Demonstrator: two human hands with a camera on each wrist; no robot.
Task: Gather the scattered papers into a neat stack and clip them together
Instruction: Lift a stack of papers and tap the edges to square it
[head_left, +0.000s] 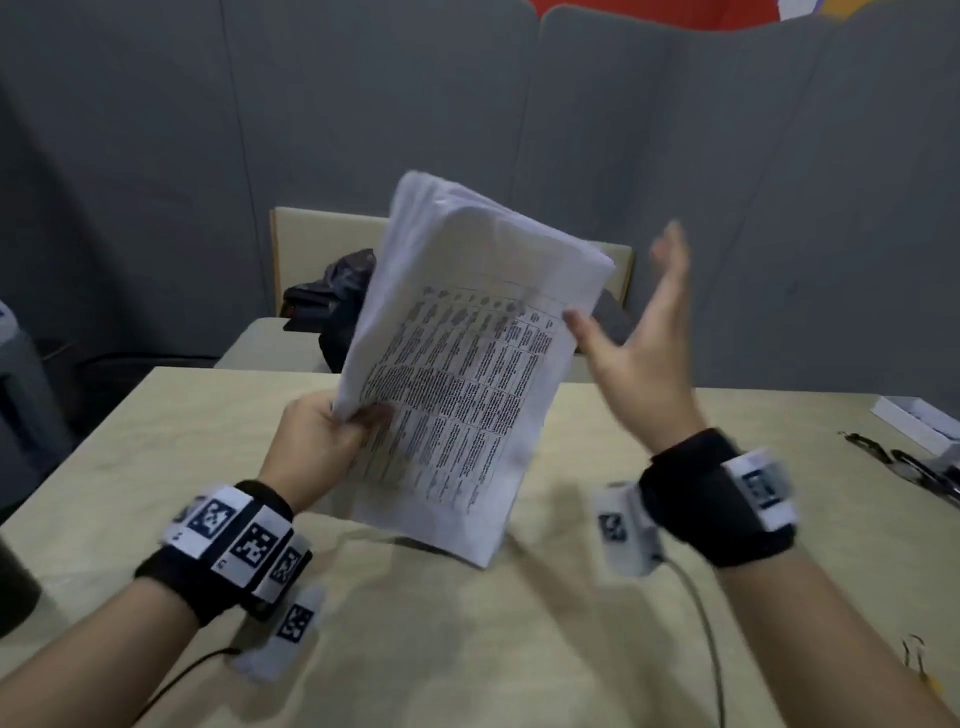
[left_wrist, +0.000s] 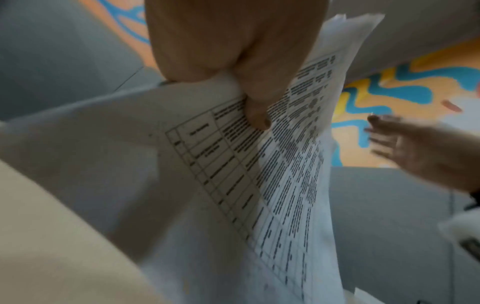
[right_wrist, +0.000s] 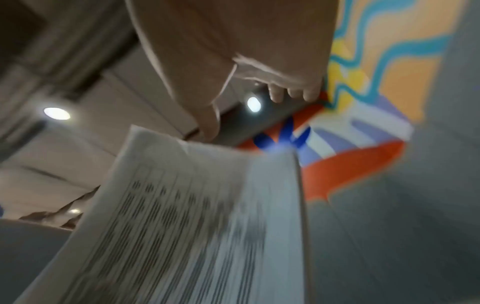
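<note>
A stack of white papers (head_left: 467, 374) printed with a table stands tilted above the beige table (head_left: 156, 467), its lower corner near the tabletop. My left hand (head_left: 332, 431) grips the stack at its left edge, thumb on the printed face (left_wrist: 257, 117). My right hand (head_left: 639, 343) is held up just right of the stack, fingers straight and spread, palm toward the papers, holding nothing. In the right wrist view the papers (right_wrist: 182, 226) fan out blurred below the open hand (right_wrist: 233, 67). Binder clips (head_left: 904, 465) lie at the table's right edge.
A white box (head_left: 919, 421) sits at the far right of the table near the clips. A dark bag (head_left: 337, 296) rests on a chair behind the table. Grey partition panels (head_left: 363, 130) close off the back. A cable (head_left: 706, 613) runs over the table under my right wrist.
</note>
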